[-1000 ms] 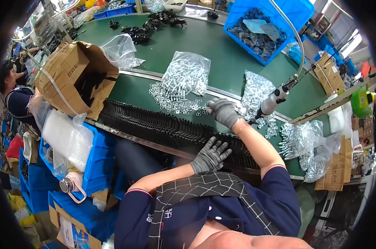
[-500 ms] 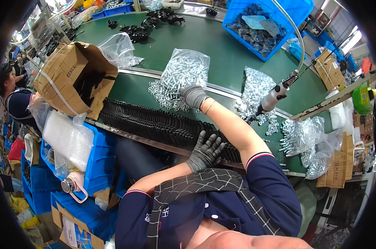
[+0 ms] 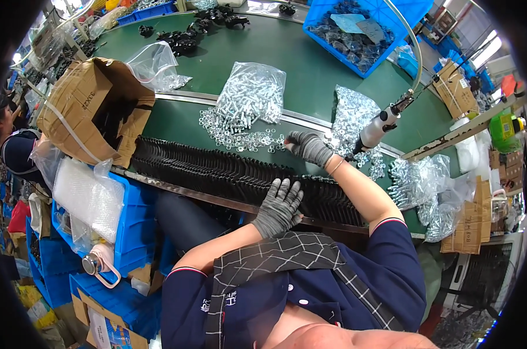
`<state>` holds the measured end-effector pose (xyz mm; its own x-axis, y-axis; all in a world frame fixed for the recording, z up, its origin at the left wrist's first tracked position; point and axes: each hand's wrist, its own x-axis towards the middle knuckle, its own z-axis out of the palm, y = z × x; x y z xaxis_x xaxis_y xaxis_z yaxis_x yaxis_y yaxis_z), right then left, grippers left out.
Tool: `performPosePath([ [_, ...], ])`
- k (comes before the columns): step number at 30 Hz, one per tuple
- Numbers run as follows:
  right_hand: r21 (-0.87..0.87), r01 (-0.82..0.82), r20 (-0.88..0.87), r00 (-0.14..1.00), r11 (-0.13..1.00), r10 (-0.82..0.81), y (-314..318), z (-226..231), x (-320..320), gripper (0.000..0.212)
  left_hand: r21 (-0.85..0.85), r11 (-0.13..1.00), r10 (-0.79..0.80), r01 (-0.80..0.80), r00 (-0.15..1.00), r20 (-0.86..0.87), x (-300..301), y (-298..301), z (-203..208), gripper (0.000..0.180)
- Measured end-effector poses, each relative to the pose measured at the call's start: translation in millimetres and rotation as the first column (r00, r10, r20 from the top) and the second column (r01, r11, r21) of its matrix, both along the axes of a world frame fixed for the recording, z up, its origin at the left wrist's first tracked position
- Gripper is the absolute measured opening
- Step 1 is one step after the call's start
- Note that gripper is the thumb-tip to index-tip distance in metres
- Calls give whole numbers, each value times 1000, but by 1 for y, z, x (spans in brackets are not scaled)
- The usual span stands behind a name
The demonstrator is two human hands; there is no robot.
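A long row of thin black parts (image 3: 217, 171), packed side by side, runs along the near edge of the green table. My left hand (image 3: 277, 209), in a grey glove, lies on the row with its fingers stretched out. Just beyond the row, my right hand (image 3: 310, 149), also gloved, is closed with curled fingers; whatever sits in its fingertips is too small to make out. Beside those fingertips are loose small metal rings (image 3: 240, 141), spread below a clear bag of silvery metal pieces (image 3: 254, 93).
An open cardboard box (image 3: 62, 119) with black parts lies at the left. A power driver (image 3: 377, 131) hangs by a second bag of metal pieces (image 3: 350, 110). More bagged hardware (image 3: 417, 180) lies right. A blue bin (image 3: 365, 67) stands at the back.
My right hand has moved right and nearer, from the edge of the clear bag to beyond the row. My left hand stays on the black parts. The view has shifted slightly.
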<state>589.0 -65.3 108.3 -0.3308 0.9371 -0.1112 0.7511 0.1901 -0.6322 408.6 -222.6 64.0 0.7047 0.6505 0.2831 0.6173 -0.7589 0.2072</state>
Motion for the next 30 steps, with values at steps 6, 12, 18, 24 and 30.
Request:
performPosePath([
  [6, 204, -331, 281, 921, 921, 269, -2, -2, 8, 16, 23, 1000, -16, 17, 1000, -4, 6, 3, -1, 67],
  [12, 88, -501, 680, 662, 861, 316, -5, 13, -15, 21, 45, 998, -49, 50, 998, -33, 9, 5, -5, 69],
  [18, -188, -283, 680, 653, 940, 333, -5, 34, -18, 20, 38, 998, -54, 55, 999, -4, 13, 6, -9, 70],
  [24, 244, -280, 341, 921, 928, 188, -71, 14, 14, 20, 9, 997, -72, 72, 997, -8, 9, 5, -1, 70],
  [30, 499, -483, 482, 845, 720, 233, -75, 3, 20, 22, 14, 998, -63, 62, 998, 25, 14, 11, -9, 69],
])
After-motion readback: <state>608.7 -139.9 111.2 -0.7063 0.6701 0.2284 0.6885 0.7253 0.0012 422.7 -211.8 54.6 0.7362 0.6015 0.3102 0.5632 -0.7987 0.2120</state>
